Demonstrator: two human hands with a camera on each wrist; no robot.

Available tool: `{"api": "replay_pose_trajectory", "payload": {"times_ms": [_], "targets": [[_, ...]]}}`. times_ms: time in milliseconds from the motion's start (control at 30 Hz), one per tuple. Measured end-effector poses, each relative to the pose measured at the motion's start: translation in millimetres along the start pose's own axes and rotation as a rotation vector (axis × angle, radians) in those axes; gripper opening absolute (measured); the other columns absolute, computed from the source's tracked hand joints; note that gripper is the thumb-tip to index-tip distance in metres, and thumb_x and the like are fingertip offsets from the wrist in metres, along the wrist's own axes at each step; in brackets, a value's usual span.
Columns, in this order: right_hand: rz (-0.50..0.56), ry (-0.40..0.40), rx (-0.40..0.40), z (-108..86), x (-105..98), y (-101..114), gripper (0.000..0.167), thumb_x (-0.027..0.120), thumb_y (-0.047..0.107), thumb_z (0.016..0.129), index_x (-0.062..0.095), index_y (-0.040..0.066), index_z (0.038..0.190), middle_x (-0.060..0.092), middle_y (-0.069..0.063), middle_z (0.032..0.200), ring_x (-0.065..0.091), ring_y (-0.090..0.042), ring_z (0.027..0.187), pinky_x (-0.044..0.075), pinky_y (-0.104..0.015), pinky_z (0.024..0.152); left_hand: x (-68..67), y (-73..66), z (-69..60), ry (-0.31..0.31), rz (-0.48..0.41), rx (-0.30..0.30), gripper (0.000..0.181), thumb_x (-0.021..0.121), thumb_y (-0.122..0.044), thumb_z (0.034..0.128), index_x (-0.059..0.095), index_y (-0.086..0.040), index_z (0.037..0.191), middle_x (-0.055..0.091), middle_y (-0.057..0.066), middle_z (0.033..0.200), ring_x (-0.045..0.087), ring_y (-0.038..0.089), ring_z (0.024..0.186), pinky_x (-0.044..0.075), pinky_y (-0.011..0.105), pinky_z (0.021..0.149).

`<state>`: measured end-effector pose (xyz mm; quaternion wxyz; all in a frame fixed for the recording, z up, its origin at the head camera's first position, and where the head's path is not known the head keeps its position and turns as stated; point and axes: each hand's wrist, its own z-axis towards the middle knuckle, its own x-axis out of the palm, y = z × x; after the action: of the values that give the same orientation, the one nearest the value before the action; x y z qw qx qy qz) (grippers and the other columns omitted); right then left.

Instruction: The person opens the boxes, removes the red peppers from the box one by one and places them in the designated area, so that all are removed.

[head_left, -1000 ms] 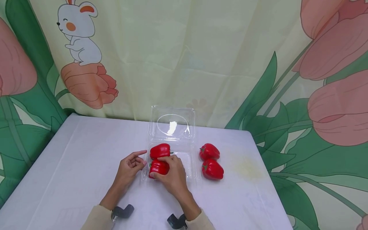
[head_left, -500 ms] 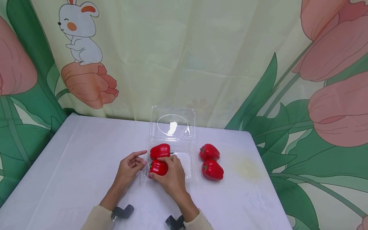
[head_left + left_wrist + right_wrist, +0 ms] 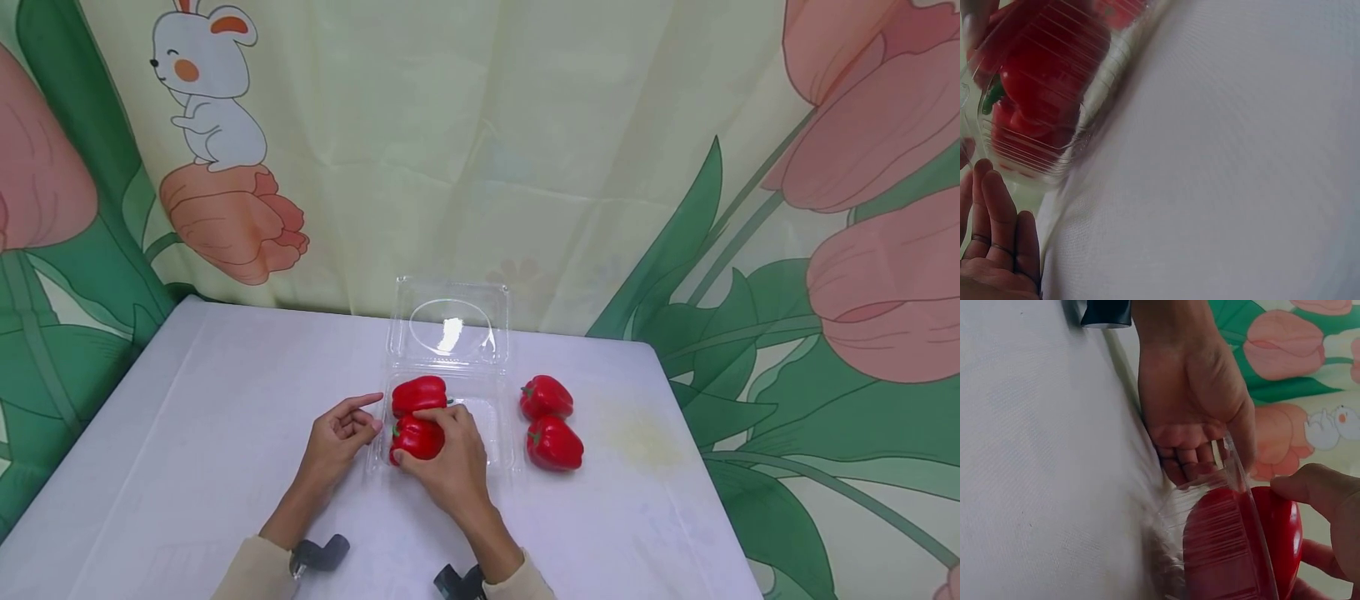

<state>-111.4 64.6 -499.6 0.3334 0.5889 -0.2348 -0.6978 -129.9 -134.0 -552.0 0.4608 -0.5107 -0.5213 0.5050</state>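
Note:
A hinged clear plastic container [image 3: 480, 429] stands with its lid raised at the back. Inside, along its left side, lie two red bell peppers. My right hand [image 3: 453, 458] grips the nearer bell pepper [image 3: 422, 439] between thumb and fingers; its green stem points left. Just behind it is the farther bell pepper [image 3: 417, 395]. At the left rim, my left hand [image 3: 337, 437] pinches the container's edge, index finger stretched out. The left wrist view shows the left fingers [image 3: 1000, 212] under the rim, with the gripped pepper [image 3: 1041, 94] seen through the ribbed wall.
Two more red bell peppers, one farther back [image 3: 547, 397] and one nearer [image 3: 555, 442], lie on the white tablecloth [image 3: 225, 417] right of the container. The clear lid [image 3: 450, 321] stands up near the patterned curtain [image 3: 555, 167] behind the table.
The nearer pepper in the container has turned and shifted slightly right under my right hand. That hand moved a little left, then back right. My left hand has stayed in place.

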Motion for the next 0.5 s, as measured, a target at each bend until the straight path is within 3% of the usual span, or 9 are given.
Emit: {"api": "replay_pose_trajectory", "payload": {"times_ms": [500], "targets": [[0.052,-0.011,-0.006,-1.9,-16.5,8.1,0.070,0.099,0.030,0.068,0.070,0.029,0.132,0.064,0.003,0.130,0.062,-0.017,0.122,0.064,-0.036,0.092,-0.6,0.5,0.2,0.000,0.001,0.005,0.046,0.080,-0.017,0.0963,0.067,-0.014,0.140,0.071,0.014,0.103,0.067,0.012,0.085,0.060,0.016,0.081]]}}
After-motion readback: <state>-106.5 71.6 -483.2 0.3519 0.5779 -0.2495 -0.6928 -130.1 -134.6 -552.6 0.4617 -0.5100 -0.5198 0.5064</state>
